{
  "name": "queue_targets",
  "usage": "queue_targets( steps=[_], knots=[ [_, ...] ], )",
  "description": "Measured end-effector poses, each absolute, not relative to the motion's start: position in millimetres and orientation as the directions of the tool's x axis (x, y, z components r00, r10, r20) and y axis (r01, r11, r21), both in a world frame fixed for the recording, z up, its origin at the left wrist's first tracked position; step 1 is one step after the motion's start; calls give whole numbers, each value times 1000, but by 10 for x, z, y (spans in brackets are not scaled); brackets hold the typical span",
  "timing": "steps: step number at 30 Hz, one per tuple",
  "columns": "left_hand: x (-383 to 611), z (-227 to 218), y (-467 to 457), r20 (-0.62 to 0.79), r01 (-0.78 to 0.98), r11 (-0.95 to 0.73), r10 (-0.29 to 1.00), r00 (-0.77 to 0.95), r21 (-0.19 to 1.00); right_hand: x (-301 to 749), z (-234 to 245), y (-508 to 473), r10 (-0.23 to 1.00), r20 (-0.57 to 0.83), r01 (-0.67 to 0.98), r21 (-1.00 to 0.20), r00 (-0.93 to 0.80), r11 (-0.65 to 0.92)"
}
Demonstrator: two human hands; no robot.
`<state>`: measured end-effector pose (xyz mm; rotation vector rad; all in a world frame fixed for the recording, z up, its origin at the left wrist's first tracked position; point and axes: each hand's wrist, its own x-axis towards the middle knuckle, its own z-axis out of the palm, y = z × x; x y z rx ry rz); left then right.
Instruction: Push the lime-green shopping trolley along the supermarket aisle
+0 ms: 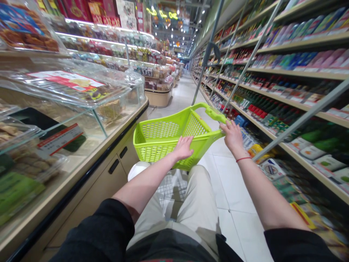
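Right hand [231, 137] clenches the moulded handle [215, 114] of a lime-green lattice plastic basket [163, 140]; left hand [182, 148] lies open on its rim [155, 140], between a glass counter [68, 87] and packed shelves [300, 72].

Place: supermarket aisle [181, 96]
Shelves: long shelving [305, 74] packed with bottles and packaged goods
Display: glass cases [73, 89] of boxed food, with a red-edged price tag [60, 139]
Carrier: lime-green shopping basket [160, 140]
Ceiling: rows of bright lights [182, 27]

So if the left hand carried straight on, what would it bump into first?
Probably the far mesh wall of the lime-green basket, just ahead of the left hand, though depth is hard to judge here.
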<state>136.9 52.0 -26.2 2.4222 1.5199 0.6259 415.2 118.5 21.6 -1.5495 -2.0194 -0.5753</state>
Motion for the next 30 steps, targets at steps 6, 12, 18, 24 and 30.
queue_targets(
  steps=[6,12,18,24,30],
  knots=[
    [1367,-262,523,236,798,-449,893,384,402,4071,119,1258,715,693,978,-77,-86,193],
    [1360,-302,533,264,789,-466,883,388,401,3633,-115,939,700,655,946,73,-285,317],
    [1354,-312,547,263,785,-466,883,388,409,4018,157,1103,738,617,955,85,-273,283],
    [1351,-299,566,241,784,-467,884,400,410,4207,225,1283,714,680,970,-22,-163,243],
    [1340,-280,548,241,781,-468,884,401,415,3718,10,1037,684,708,969,0,-174,246]
  ],
)
